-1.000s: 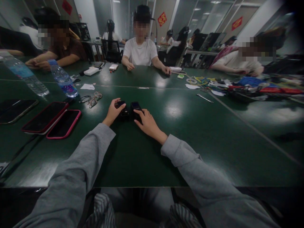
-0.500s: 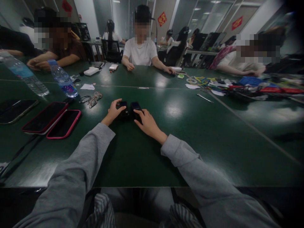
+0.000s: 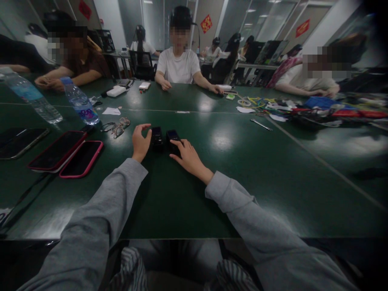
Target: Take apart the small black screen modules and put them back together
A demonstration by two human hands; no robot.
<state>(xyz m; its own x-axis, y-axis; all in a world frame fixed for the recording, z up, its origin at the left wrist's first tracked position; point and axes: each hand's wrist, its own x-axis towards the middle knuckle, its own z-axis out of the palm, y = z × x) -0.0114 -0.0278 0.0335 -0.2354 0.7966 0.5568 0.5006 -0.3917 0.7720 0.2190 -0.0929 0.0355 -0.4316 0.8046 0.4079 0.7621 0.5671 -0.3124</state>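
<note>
Two small black devices with screens stand side by side on the green table. My left hand (image 3: 141, 141) is just left of the left black device (image 3: 157, 138), its thumb and fingers apart in a curve and nothing between them. On the right black device (image 3: 173, 136) rests my right hand (image 3: 188, 157); its fingers lie over the near right part and the thumb is at the lower edge. That hand covers part of the device. Left of my left hand lie the glasses (image 3: 119, 128).
To the left are a phone in a pink case (image 3: 81, 159), a red-edged phone (image 3: 57, 150), a dark phone (image 3: 21, 141) and two water bottles (image 3: 81, 103). Cables (image 3: 260, 104) and a metal tool (image 3: 261, 125) lie on the right. People sit across the table (image 3: 194, 210).
My left hand has let go of the left black device and moved a little to the left, its fingers opening. My right hand has barely moved.
</note>
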